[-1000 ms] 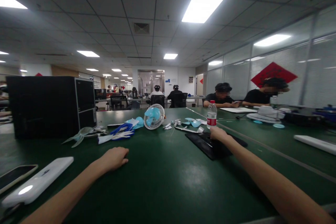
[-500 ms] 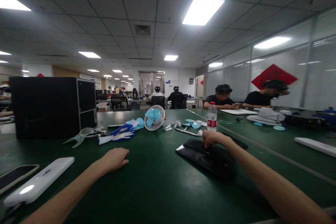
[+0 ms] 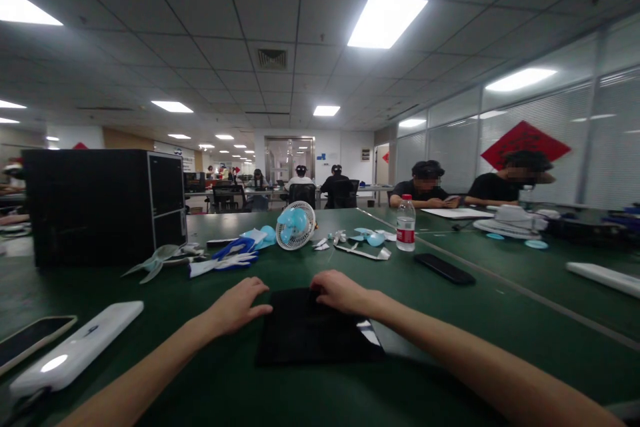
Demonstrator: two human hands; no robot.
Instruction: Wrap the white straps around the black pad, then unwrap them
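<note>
A flat black rectangular thing (image 3: 315,337) lies on the green table in front of me, a shiny white patch near its right edge. Its exact kind I cannot make out. My right hand (image 3: 337,290) reaches over its far edge, fingers curled down and closed on it; the fingertips are partly hidden. At its far left corner is my left hand (image 3: 243,303), thumb and fingers apart, holding nothing. The left thumb comes right up to the corner; whether it touches I cannot tell.
Beyond the hands lie blue-and-white gloves (image 3: 225,259), a small fan (image 3: 296,225), a water bottle (image 3: 405,225) and a black phone-like slab (image 3: 444,269). A black computer case (image 3: 95,207) stands left, behind a white device (image 3: 80,347) and a phone (image 3: 33,340). Other people sit farther back.
My right hand has brought the black thing leftward to the middle, uncovering more of the black slab by the bottle. My left hand has moved right towards it and its fingers have spread.
</note>
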